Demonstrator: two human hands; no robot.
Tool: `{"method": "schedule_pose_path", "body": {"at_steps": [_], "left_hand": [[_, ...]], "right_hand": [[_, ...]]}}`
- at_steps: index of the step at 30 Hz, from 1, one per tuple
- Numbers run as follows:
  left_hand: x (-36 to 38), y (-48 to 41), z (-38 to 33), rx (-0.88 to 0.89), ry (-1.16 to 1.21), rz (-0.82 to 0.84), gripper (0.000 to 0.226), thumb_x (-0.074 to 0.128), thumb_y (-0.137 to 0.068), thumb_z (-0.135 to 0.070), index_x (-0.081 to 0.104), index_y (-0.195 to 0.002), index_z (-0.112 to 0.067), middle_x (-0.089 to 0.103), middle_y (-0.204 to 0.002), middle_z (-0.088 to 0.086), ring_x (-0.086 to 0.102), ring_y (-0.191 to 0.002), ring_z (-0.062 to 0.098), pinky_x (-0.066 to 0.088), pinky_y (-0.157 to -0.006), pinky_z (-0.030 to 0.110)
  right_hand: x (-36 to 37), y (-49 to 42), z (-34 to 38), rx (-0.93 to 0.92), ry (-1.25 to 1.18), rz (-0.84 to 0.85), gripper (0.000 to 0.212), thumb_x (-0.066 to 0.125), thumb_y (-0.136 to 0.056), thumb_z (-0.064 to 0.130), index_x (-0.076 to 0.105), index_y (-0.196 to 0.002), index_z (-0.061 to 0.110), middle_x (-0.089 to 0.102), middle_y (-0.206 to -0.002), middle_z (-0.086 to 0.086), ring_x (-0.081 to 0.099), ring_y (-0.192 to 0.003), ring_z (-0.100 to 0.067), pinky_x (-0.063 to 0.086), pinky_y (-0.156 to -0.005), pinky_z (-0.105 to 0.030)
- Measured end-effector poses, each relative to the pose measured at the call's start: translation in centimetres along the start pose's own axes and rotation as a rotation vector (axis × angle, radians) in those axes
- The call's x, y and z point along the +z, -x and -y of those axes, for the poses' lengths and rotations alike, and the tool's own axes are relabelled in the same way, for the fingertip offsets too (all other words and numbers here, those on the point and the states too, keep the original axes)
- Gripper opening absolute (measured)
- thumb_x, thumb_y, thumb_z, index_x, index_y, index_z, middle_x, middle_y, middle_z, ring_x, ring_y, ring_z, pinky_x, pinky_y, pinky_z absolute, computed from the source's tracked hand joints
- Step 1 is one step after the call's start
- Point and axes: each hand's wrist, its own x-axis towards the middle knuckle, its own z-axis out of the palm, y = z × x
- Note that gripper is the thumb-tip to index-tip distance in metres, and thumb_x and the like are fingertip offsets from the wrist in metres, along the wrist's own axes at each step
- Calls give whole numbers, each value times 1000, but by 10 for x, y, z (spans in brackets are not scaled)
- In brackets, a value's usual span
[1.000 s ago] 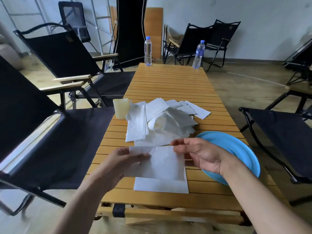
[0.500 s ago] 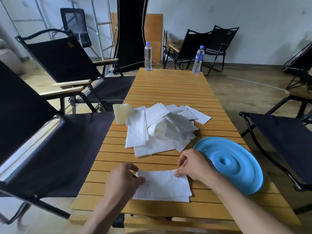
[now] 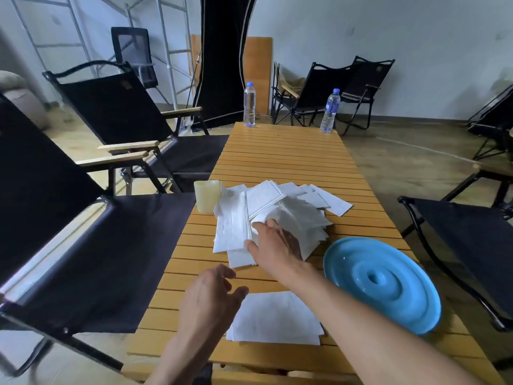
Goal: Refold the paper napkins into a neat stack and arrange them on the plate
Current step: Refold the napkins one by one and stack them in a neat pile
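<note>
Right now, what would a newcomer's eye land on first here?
The bright blue plate stands out at the near right of the table. Next comes the messy pile of white napkins mid-table, with the right hand reaching onto it. One folded napkin lies at the near edge, beside the left hand.

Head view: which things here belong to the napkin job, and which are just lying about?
Job: napkin pile, folded napkin, blue plate, left hand, right hand.
Lying about: cream cup, left water bottle, right water bottle, black folding chairs.
</note>
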Motion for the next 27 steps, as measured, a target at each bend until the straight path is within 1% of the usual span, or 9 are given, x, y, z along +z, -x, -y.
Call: {"method": "schedule_pose_path", "body": {"at_steps": [4,8,10,12,14,16,20,24,27], "left_hand": [[-2,1,11,14,-63,59,33,72,-88,-44,64,-118,-33,62,-95,-16,62,-87,7,56,-74,27],[-1,-3,15,30,58,89,27,62,-96,-41,67,-118,-26,70,-107,-12,66,-85,5,56,-71,25],[-7,-5,5,-47,547,170,37,57,-94,-50,68,-117,-22,73,-109,-8,70,-88,4,57,-70,22],[-16,-4,-8,-183,1089,348,48,58,-87,-61,66,-119,-26,74,-115,-4,70,-103,9,57,-83,31],[-20,-5,-11,-149,1328,456,54,63,-88,-61,65,-127,-25,72,-122,1,67,-113,19,55,-95,41],[-24,-3,-13,-51,1333,461,52,72,-85,-50,70,-124,-17,70,-119,7,67,-109,23,56,-96,40],[-28,0,-12,32,1227,307,30,85,-69,-26,77,-92,-9,75,-101,14,71,-92,27,61,-78,32],[-35,-2,-9,103,1137,412,34,82,-72,-22,77,-103,-9,76,-105,13,71,-89,23,60,-74,30],[-35,-2,-5,129,1051,575,32,83,-78,-17,77,-109,-13,75,-109,12,73,-96,22,59,-78,30]], "right_hand": [[-10,12,2,-65,-154,-201,38,51,-101,39,62,-132,19,63,-130,-1,64,-108,-25,50,-85,-34],[-35,36,-5,-95,-602,-525,20,65,-93,40,78,-94,25,71,-73,9,61,-65,-9,47,-60,-21],[-44,52,-10,-14,-924,-446,24,68,-88,45,80,-91,24,61,-58,14,53,-56,-4,39,-54,-12],[-47,68,-15,83,-1225,-248,27,73,-84,48,81,-96,25,51,-56,14,45,-55,-2,38,-52,-11],[-43,81,-21,145,-1331,-124,32,73,-80,50,81,-97,24,49,-58,2,42,-56,-6,36,-50,-14],[-41,87,-23,189,-1372,-63,36,72,-75,50,81,-96,22,48,-60,-3,40,-56,-7,34,-49,-16],[-50,86,-27,215,-1422,-44,42,77,-70,50,76,-99,21,57,-63,2,44,-55,-6,35,-47,-15],[-59,77,-43,444,-1236,-114,54,80,-71,52,63,-115,28,72,-89,10,60,-70,-12,47,-60,-23],[-62,73,-54,461,-1347,259,63,82,-69,39,63,-126,21,75,-111,-2,68,-98,-19,50,-79,-31]]}}
